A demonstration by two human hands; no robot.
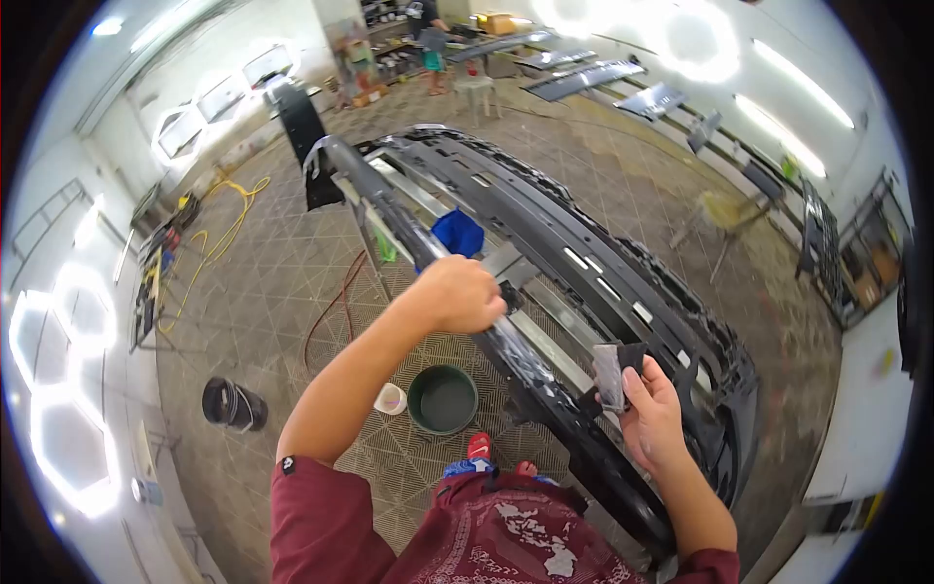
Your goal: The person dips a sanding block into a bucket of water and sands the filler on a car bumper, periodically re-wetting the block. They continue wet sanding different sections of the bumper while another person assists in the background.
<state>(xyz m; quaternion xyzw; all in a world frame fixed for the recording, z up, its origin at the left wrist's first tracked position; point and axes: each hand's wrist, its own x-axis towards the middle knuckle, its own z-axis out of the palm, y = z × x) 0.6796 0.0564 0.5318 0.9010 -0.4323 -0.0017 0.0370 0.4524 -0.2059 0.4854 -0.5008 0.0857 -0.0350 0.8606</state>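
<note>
A long black bumper lies diagonally across a stand below me, with whitish wet-looking patches on its near edge. My left hand is closed on the bumper's near edge, around its middle; whether something is under the fingers is hidden. My right hand pinches a grey block with a dark sheet, held over the bumper's right part. Beyond my left hand, a blue cloth hangs at the stand. Another dark slatted bumper part lies along the far side.
On the floor are a dark green bucket, a small white container and a black bucket. A yellow hose lies at left. Panels rest on racks at the back, where another person stands.
</note>
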